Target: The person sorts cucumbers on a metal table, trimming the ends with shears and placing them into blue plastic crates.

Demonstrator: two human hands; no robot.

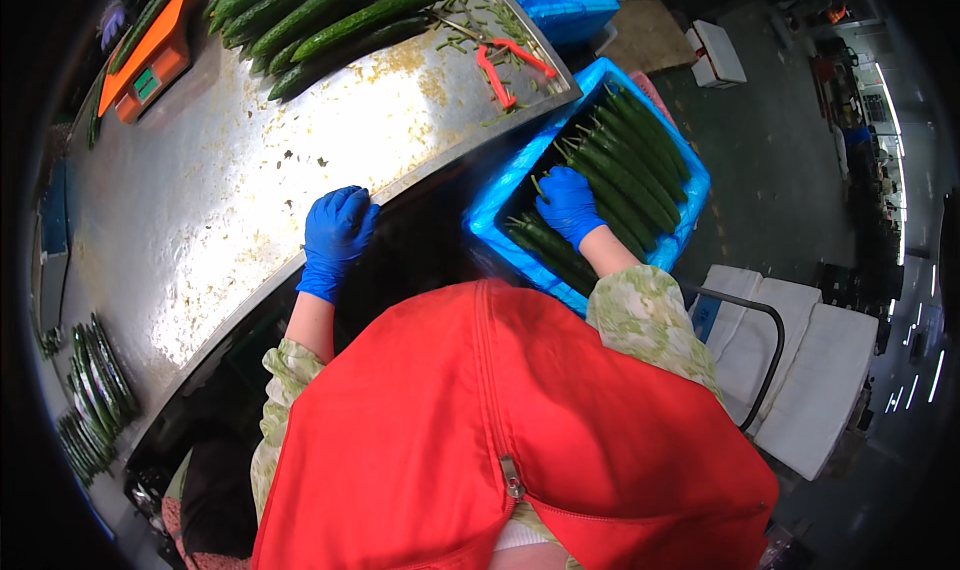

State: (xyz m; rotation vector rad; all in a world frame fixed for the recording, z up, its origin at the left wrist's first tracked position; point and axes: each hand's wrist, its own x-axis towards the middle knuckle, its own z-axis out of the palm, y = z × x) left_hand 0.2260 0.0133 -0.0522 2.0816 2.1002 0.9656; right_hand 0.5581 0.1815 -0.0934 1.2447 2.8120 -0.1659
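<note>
My left hand (339,228), in a blue glove, rests at the front edge of the metal table (225,217) with its fingers curled and nothing visible in them. To the right, a crate lined with blue plastic (504,183) holds rows of dark green cucumbers (626,161). My right hand (568,204), also in a blue glove, reaches into this crate. Its fingers close around the end of a cucumber whose stem (538,187) pokes out beside them; most of that cucumber is hidden. Red-handled scissors (495,82) lie open near the table's far right corner.
More cucumbers (307,22) are piled at the table's far side, beside an orange scale (146,59) with one on top. Cut stems (506,14) litter the corner. Wrapped cucumbers (97,378) lie at left. White foam boxes (802,352) and a dark metal handle (772,330) stand at right.
</note>
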